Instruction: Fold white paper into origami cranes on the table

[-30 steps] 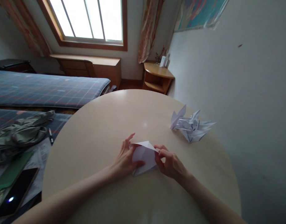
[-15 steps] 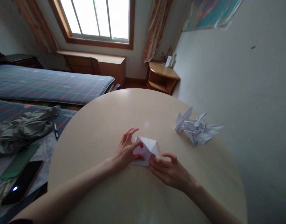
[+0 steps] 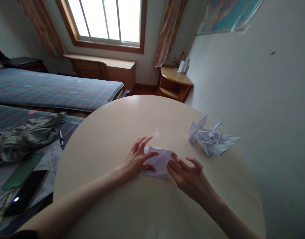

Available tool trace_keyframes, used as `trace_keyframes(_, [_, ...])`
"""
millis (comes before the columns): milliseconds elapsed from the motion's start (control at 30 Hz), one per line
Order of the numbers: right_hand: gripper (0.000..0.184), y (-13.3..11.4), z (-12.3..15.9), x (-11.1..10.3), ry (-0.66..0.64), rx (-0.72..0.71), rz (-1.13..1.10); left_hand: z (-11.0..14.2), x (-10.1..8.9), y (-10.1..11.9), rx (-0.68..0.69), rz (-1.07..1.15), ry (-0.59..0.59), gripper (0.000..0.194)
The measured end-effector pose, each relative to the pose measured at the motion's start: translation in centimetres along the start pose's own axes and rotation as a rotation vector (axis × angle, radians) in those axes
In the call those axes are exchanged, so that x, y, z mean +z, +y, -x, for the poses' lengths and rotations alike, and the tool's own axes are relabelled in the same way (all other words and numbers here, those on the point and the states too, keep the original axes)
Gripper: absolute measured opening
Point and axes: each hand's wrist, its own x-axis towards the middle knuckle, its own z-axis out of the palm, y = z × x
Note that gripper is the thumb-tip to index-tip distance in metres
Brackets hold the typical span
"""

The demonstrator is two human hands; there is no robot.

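A small white sheet of folded paper [image 3: 160,163] lies on the pale round table in front of me, creased and partly lifted. Across its left side rests my left hand [image 3: 138,156], fingers spread, with the thumb and a finger pressing the paper down. At the right edge, my right hand [image 3: 186,172] pinches the paper between thumb and fingers, hiding that corner. Farther right sits a cluster of folded white paper pieces [image 3: 212,137] with pointed tips, apart from both hands.
The round table [image 3: 105,132] borders the wall on the right. To the left, a bed holds a crumpled grey-green cloth [image 3: 30,132], a pen [image 3: 61,138], a green case [image 3: 22,171], a phone [image 3: 27,192] and printed sheets. A desk [image 3: 117,63] and corner shelf [image 3: 176,74] stand behind.
My right hand has moved right and slightly up along the paper. The raised fold has opened out flatter and wider to the right. My left hand stays on the left side.
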Motion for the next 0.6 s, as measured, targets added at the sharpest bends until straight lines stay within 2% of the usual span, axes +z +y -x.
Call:
trace_keyframes(100, [0.026, 0.2, -0.4, -0.3, -0.005, -0.006, -0.028, 0.0, 0.0, 0.0, 0.021, -0.005, 0.008, 0.043])
trace_keyframes(233, [0.024, 0.4, -0.8, -0.7, -0.044, -0.042, -0.025, 0.3, 0.2, 0.4, 0.106, -0.077, 0.095, 0.034])
trace_keyframes(300, [0.023, 0.4, -0.9, -0.8, -0.069, -0.046, -0.008, 0.7, 0.2, 0.9, 0.125, -0.123, 0.114, 0.024])
trace_keyframes(367, [0.021, 0.3, -0.9, -0.9, -0.088, -0.052, 0.006, 1.2, 0.0, 1.4, 0.163, -0.139, 0.055, 0.011])
trace_keyframes(500, [0.021, 0.3, -0.9, -1.0, -0.083, -0.073, -0.011, 1.8, -0.8, 2.4, 0.311, -0.116, -0.115, 0.018])
trace_keyframes(600, [0.019, 0.3, -0.8, -1.0, -0.081, -0.052, -0.042, 1.8, -1.1, 3.0, 0.321, -0.094, -0.132, 0.019])
